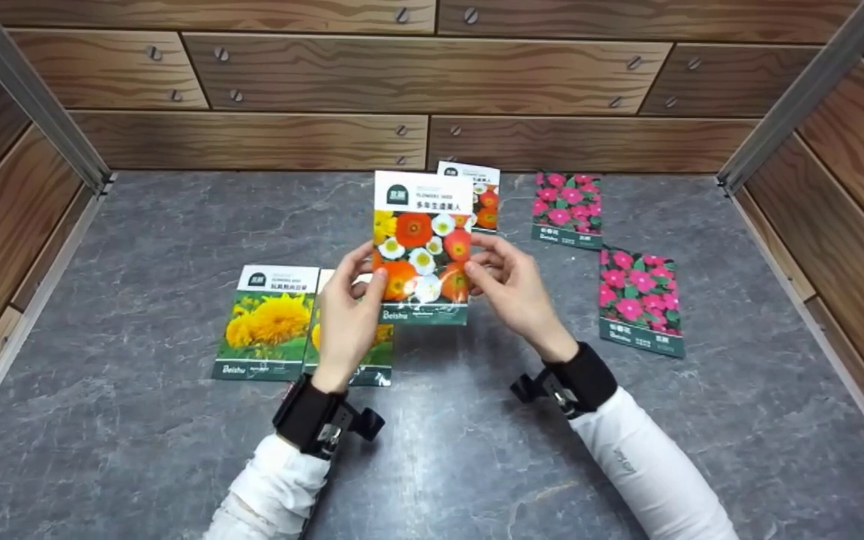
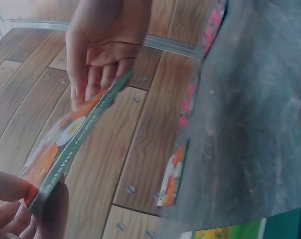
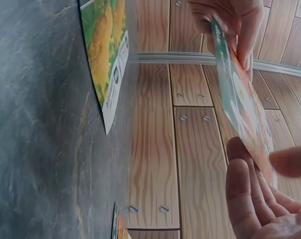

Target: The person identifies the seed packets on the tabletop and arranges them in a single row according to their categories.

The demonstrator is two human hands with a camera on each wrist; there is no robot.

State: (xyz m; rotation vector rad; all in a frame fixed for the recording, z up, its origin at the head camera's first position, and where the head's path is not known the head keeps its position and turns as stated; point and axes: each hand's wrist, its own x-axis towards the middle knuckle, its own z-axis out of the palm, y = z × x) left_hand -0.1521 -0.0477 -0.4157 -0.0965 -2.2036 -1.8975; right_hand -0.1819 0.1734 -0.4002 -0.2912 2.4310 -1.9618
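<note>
A poppy seed packet (image 1: 423, 240) with orange, red and white flowers is held up above the table, its printed front towards the head camera. My left hand (image 1: 349, 315) pinches its left edge, thumb on the front and fingers behind. At the opposite edge my right hand (image 1: 516, 294) holds it between thumb and fingers. The left wrist view shows the packet (image 2: 65, 142) tilted, its green bottom band nearest. In the right wrist view, fingers (image 3: 242, 186) of the right hand lie behind it. A second poppy packet (image 1: 487, 199) lies behind, partly hidden.
Two yellow-flower packets (image 1: 271, 322) lie side by side at left, one partly covered by my left hand. Two pink-flower packets lie at right, one further back (image 1: 567, 202), one nearer (image 1: 640, 296). Wood-patterned walls (image 1: 312, 75) enclose the grey tabletop (image 1: 447, 442).
</note>
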